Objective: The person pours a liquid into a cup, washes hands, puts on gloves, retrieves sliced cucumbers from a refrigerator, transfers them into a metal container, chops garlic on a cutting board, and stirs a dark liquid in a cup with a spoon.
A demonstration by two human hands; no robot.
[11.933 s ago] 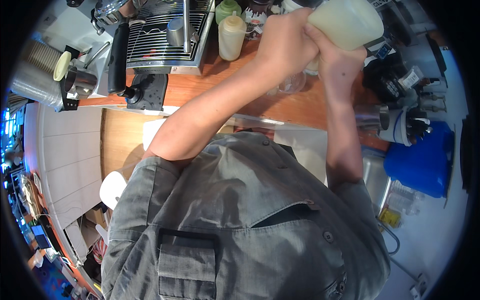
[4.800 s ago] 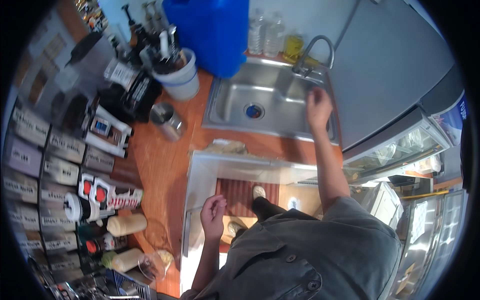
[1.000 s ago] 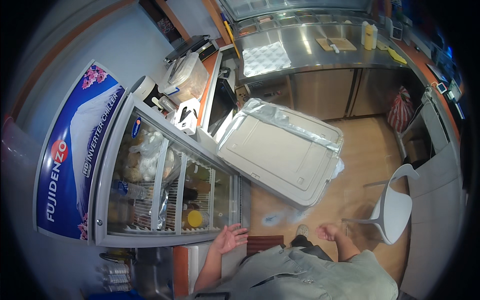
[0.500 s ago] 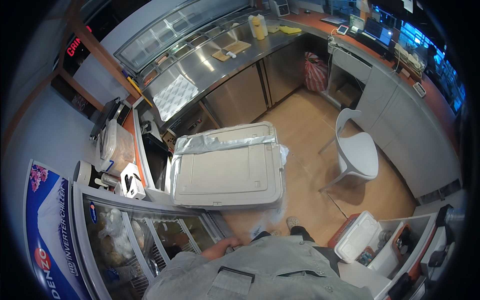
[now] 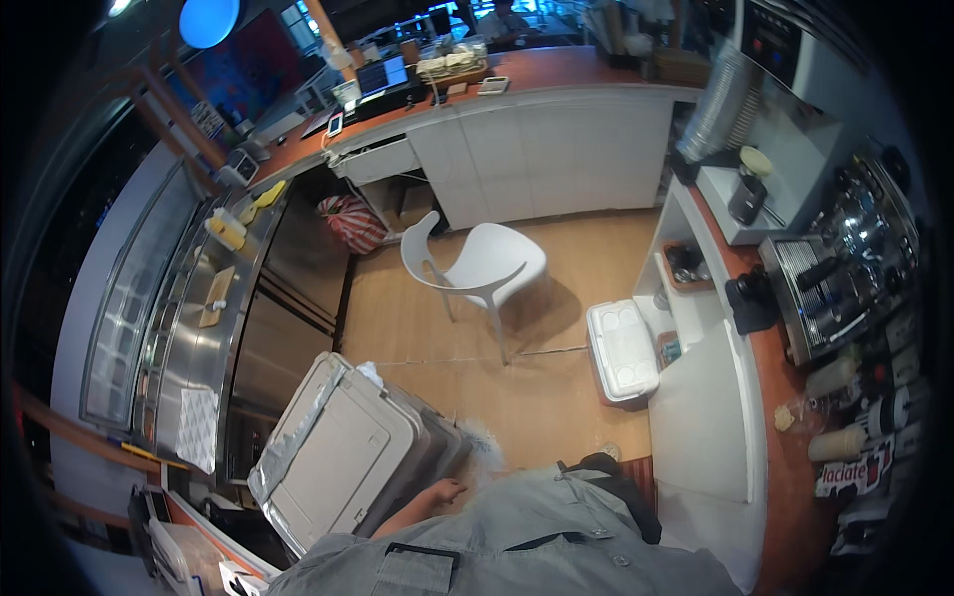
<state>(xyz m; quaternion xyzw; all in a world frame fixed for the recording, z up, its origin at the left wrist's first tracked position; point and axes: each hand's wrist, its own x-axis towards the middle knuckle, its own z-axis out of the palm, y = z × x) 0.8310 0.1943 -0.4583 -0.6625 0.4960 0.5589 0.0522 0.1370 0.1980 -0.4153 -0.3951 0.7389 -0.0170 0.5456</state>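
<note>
My left hand [image 5: 443, 493] hangs low in front of my grey shirt [image 5: 537, 541], empty, with the fingers loosely apart. It is just beside the right edge of a chest freezer [image 5: 343, 452] with a pale grey lid that lies shut; whether the hand touches it I cannot tell. My right hand is out of sight.
A white plastic chair [image 5: 477, 263] stands on the wooden floor [image 5: 556, 387]. A white cooler box [image 5: 621, 350] sits next to a white counter top [image 5: 706, 407]. An espresso machine [image 5: 845, 268] and bottles fill the right-hand counter. A steel counter [image 5: 199, 328] runs along the left, with a striped bag [image 5: 350, 221] beyond.
The view has swung round from the glass-door fridge to the chair and the right-hand counter. The freezer now lies at lower left, and only my left hand shows.
</note>
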